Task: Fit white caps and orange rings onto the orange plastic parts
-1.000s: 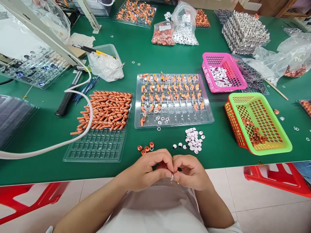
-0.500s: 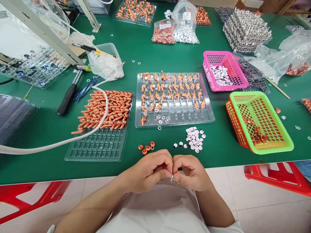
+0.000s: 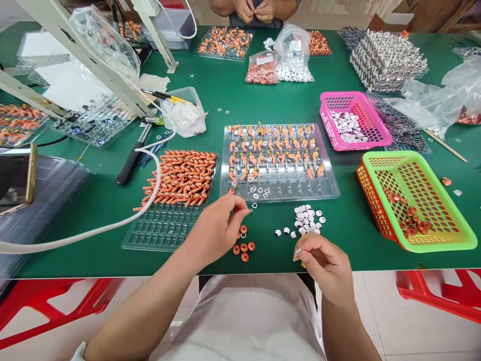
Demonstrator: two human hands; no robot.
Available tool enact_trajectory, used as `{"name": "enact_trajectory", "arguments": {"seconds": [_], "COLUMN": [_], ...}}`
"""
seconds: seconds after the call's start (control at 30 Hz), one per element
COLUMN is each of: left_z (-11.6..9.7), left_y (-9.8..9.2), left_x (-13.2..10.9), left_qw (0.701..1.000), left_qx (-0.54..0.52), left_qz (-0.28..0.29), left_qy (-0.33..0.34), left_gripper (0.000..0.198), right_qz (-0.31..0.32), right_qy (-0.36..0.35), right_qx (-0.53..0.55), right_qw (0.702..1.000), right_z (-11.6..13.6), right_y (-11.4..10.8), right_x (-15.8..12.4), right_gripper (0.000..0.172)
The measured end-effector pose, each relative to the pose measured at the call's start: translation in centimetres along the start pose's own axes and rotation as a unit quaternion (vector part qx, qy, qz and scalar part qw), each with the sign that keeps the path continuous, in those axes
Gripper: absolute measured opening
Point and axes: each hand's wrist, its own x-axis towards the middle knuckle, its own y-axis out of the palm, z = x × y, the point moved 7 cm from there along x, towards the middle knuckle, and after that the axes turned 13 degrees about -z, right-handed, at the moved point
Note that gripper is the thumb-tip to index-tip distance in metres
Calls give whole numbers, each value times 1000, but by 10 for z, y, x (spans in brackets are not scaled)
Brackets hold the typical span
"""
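My left hand [image 3: 216, 228] is pinched near the front left corner of the clear tray [image 3: 319, 188], which holds small curved orange parts. A tiny thing at its fingertips is too small to make out. My right hand [image 3: 326, 265], closed, grips a small part [image 3: 298, 251] with a whitish end and a bit of yellow below. Just beyond it lies a pile of white discs [image 3: 306, 219]. Several round orange pieces [image 3: 244, 247] lie between my hands. Left of the clear tray stands another tray [image 3: 150, 235], its far half covered with orange curved pieces [image 3: 184, 175].
A pink basket [image 3: 376, 143] of white discs and a green basket [image 3: 447, 240] of orange pieces stand at the right. At the left are a white cable [image 3: 112, 228], a hammer [image 3: 130, 163] and a phone [image 3: 17, 180]. Another person's hands [image 3: 255, 10] show across the table.
My hands have come apart: the left moved forward and left toward the tray, the right moved right. The view has tilted up, bringing the other person's hands and the phone into sight.
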Motion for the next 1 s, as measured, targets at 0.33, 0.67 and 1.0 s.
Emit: {"name": "enact_trajectory", "arguments": {"seconds": [0.33, 0.67, 1.0], "left_z": [12, -55, -52], "left_y": [28, 79, 105], "left_x": [64, 3, -6], "left_qw": [983, 972, 943], "left_qx": [181, 14, 90], "left_qz": [20, 162, 241], "left_qy": [30, 172, 210], "left_gripper": [20, 15, 20], "right_qz": [13, -134, -131], "right_qy": [-4, 21, 25], "right_qx": [-11, 73, 60], "right_qw": [1000, 988, 989], "right_z": [-1, -19, -22], "right_y": [-7, -63, -61], "right_x": [-4, -5, -8], "right_gripper": [9, 9, 8]}}
